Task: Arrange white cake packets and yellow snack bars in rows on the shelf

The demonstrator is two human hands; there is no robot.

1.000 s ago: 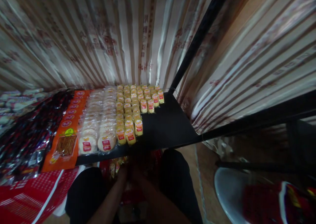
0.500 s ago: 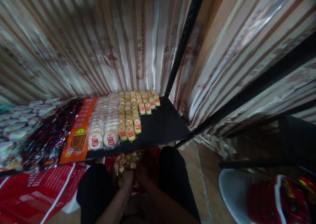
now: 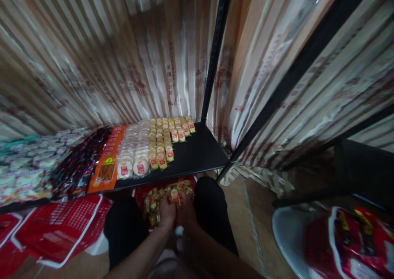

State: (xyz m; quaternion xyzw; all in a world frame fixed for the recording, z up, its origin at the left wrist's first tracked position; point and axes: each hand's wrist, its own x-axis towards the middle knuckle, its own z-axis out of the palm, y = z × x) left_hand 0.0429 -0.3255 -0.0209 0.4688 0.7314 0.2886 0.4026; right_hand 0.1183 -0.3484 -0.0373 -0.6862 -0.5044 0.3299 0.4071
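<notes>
Between my knees, my left hand (image 3: 167, 210) and my right hand (image 3: 186, 209) are close together with fingers closed around a small yellow snack packet (image 3: 175, 196) with a red and white label. Both hands are over a red basket (image 3: 138, 191) filled with similar gold-wrapped packets (image 3: 153, 203). Just beyond them, on a black shelf (image 3: 197, 158), yellow snack packets (image 3: 161, 161) stand in rows, the front ones showing red labels. My fingertips are small and dim in the view.
Left of the yellow rows are round white wrapped snacks (image 3: 140, 167), an orange bag of sticks (image 3: 104, 171), dark shiny packets (image 3: 80, 164) and white packets (image 3: 30, 180). Black shelf posts (image 3: 215, 45) rise behind. Red baskets (image 3: 64, 225) and a grey-white stool (image 3: 285, 234) flank my legs.
My hands have risen slightly from lower in the basket, and the packet between them now shows. The camera view has shifted a little.
</notes>
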